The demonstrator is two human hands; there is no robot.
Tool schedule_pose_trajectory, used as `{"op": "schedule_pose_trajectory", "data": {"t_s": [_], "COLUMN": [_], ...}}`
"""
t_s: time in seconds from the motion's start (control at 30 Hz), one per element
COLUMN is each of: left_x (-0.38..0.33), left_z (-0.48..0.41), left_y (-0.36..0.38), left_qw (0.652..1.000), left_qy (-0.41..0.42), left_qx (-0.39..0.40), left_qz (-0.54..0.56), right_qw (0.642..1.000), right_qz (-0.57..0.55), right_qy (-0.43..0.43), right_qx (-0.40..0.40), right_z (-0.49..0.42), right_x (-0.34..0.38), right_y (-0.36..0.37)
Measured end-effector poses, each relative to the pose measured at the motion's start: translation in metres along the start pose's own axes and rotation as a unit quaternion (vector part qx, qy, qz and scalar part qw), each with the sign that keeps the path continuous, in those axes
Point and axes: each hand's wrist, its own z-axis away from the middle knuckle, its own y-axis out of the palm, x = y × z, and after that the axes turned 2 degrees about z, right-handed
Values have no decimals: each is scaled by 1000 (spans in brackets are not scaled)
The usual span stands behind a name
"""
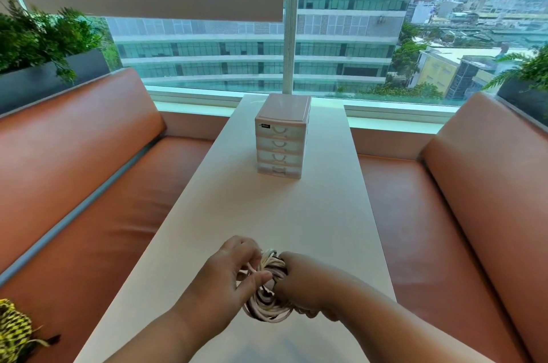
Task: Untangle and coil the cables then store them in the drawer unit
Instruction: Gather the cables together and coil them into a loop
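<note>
A bundle of white, beige and black cables [268, 307] is wound into a loose ring just above the near part of the white table [284, 214]. My left hand [228, 276] pinches strands on the ring's left side between thumb and fingers. My right hand [302, 282] grips the ring's right side, fingers curled round it. The small drawer unit [281, 137], pale pink with several translucent drawers, stands at the table's far end with all drawers closed.
Orange-brown bench seats [89, 184] flank the narrow table on both sides. A yellow-and-black woven thing [13, 330] lies on the left seat near me. Planters with green foliage [35, 45] sit behind both backrests. A large window runs behind the drawer unit.
</note>
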Motion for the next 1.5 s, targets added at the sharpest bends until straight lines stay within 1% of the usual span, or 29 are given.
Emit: {"op": "schedule_pose_trajectory", "data": {"t_s": [0.13,0.23,0.33,0.4,0.43,0.53,0.8,1.03,1.1,1.23,1.3,1.37,1.5], "left_x": [-5,-10,-14,-13,-13,-17,-23,-32,-32,-32,-33,-35,-35], "left_z": [-1,-4,-7,-9,-10,-10,-9,-13,-15,-18,-19,-19,-22], "left_y": [0,1,3,2,1,1,4,7,4,-6,-8,-7,-6], "left_qw": [1000,998,996,993,992,991,983,974,976,982,978,981,982], "left_qy": [-4,-19,-66,-104,-108,-98,-106,-85,-77,-87,-86,-95,-158], "left_qx": [9,-24,-56,-55,-56,-77,-132,-210,-201,-120,-87,-67,-40], "left_qz": [-26,-48,-26,11,22,41,65,19,-5,-117,-168,-157,-96], "right_qw": [1000,999,994,993,993,992,991,987,987,992,994,990,968], "right_qz": [0,-50,-102,-86,-72,-50,-61,-58,-43,-28,38,103,238], "right_qy": [3,-11,-30,-52,-63,-83,-95,-122,-125,-104,-88,-76,-59], "right_qx": [6,-4,-41,-63,-70,-76,-69,-89,-89,-59,-47,-50,-55], "right_z": [3,2,2,3,4,8,15,23,23,26,25,21,20], "right_x": [2,6,12,14,15,19,24,36,37,32,30,30,32], "right_y": [0,3,-2,-8,-11,-16,-24,-24,-24,-25,-28,-31,-37]}}
